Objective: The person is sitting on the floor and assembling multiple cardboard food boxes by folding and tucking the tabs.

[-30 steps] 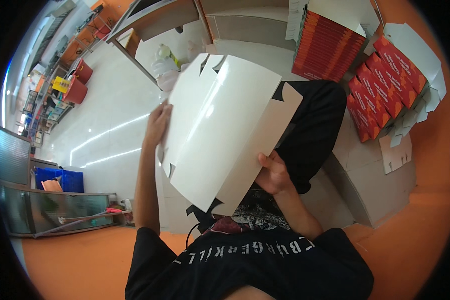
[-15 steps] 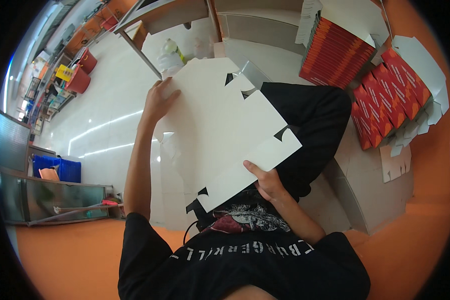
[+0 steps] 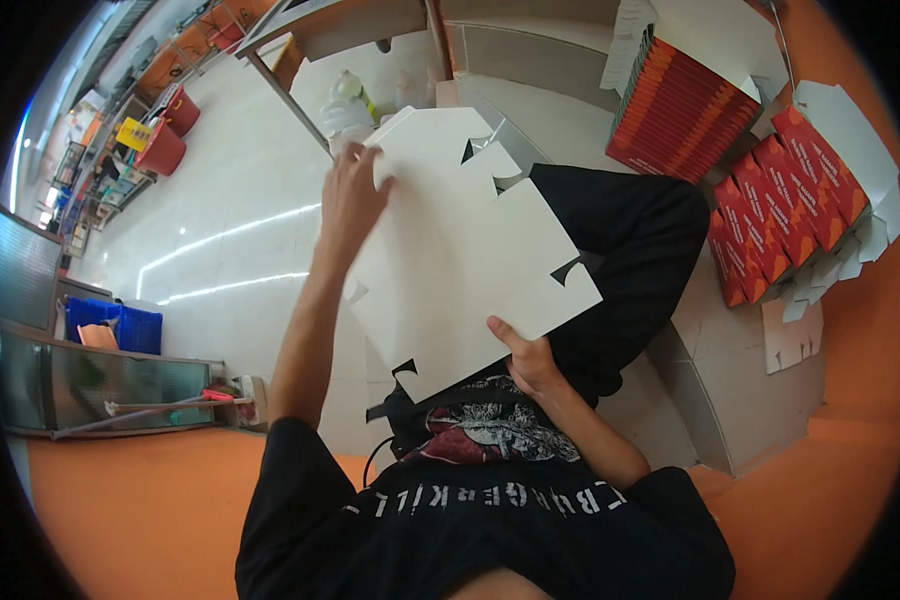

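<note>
A white die-cut cardboard box blank (image 3: 460,250) with notched edges and tabs lies tilted across my lap. My right hand (image 3: 533,365) grips its lower right edge, thumb on the white face and the other fingers hidden beneath. My left hand (image 3: 355,200) is at the upper left edge of the blank. Its fingers are bent, with the thumb apart from them over the white face. Whether those fingertips press on the board cannot be told. Part of the left flap is out of sight behind my left hand and wrist.
Red-and-orange printed cartons stand in a tall stack (image 3: 680,110) and a second leaning row (image 3: 790,200) at the right. A cardboard piece (image 3: 793,335) lies below them. Metal table legs (image 3: 288,105) and a plastic bottle (image 3: 350,88) are ahead; blue crates (image 3: 120,330) sit left.
My left hand has moved right and inward with the left edge of the blank, and less of the left flap shows. My right hand keeps its hold in nearly the same place.
</note>
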The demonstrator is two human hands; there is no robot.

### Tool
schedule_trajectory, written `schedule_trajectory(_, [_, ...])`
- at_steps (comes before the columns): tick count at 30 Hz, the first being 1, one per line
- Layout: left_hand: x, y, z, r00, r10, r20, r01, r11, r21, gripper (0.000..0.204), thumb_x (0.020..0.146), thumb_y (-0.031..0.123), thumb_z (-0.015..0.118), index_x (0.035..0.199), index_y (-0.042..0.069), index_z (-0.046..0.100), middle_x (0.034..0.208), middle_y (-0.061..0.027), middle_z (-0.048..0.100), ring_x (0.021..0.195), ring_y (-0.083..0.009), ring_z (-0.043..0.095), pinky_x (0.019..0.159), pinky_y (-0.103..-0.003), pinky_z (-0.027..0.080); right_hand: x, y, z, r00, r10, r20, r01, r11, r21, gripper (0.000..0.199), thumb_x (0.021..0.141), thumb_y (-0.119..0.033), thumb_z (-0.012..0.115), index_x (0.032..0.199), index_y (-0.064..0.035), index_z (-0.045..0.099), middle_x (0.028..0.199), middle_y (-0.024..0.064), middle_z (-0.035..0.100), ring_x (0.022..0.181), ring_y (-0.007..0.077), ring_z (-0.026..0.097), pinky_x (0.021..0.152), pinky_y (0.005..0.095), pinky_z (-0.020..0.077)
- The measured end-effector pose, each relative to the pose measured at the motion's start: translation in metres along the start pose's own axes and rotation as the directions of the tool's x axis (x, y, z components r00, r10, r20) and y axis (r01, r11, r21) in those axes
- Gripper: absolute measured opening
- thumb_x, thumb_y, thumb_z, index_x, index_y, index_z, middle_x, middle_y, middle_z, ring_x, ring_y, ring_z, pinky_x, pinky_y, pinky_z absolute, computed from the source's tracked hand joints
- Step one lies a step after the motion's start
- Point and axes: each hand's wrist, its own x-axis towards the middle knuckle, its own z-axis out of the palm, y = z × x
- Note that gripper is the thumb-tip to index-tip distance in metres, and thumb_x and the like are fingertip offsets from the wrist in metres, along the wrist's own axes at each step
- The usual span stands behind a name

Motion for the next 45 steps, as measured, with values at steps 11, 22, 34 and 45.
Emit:
schedule_trajectory(11, [-0.015, 0.04, -0.015, 0.812, 0.031, 0.584, 0.223, 0.907, -0.358, 0.014, 0.069, 0.007, 0.07, 0.078, -0.001, 0.063, 0.075, -0.0121, 0.061, 0.069, -0.024, 0.059, 0.065, -0.034, 0.047, -0.013, -0.021, 0.019, 0.996, -0.063, -0.07, 0.061, 0.998, -0.025, 0.042, 0.083, 0.0, 0.059, 0.123, 0.0002, 0.044, 0.114, 0.0088, 0.053, 0.106, 0.0179, 0.052, 0.091, 0.0316, 0.0436])
schedule_trajectory(22, [-0.002, 0.049, -0.003, 0.723, 0.125, 0.679, 0.094, 0.957, -0.275, 0.009, 0.063, 0.008, 0.071, 0.068, 0.002, 0.065, 0.067, -0.0101, 0.064, 0.063, -0.0251, 0.061, 0.064, -0.033, 0.047, -0.024, -0.051, 0.067, 0.971, -0.24, 0.013, 0.237, 0.948, -0.214, 0.035, 0.081, 0.001, 0.058, 0.115, 0.0024, 0.048, 0.103, 0.0069, 0.055, 0.095, 0.0124, 0.053, 0.082, 0.0262, 0.0427])
schedule_trajectory(34, [0.014, 0.049, 0.016, 0.766, 0.163, 0.622, -0.065, 0.982, -0.178, 0.006, 0.065, 0.009, 0.064, 0.067, 0.003, 0.066, 0.072, -0.0189, 0.064, 0.072, -0.0354, 0.063, 0.063, -0.039, 0.049, 0.031, -0.089, 0.108, 0.99, -0.131, -0.047, 0.12, 0.977, -0.176, 0.018, 0.078, -0.009, 0.062, 0.089, 0.0051, 0.059, 0.085, 0.0062, 0.059, 0.075, 0.0114, 0.057, 0.068, 0.0243, 0.0452])
schedule_trajectory(45, [0.04, 0.055, 0.007, 0.543, 0.164, 0.823, -0.023, 0.983, -0.18, 0.008, 0.057, 0.008, 0.067, 0.06, 0.0, 0.065, 0.051, -0.0087, 0.06, 0.046, -0.0173, 0.06, 0.05, -0.029, 0.046, 0.008, -0.093, 0.076, 0.969, -0.118, 0.218, 0.178, 0.942, -0.285, 0.04, 0.091, -0.036, 0.056, 0.106, 0.0011, 0.055, 0.098, 0.0065, 0.059, 0.093, 0.0117, 0.054, 0.083, 0.0263, 0.0431])
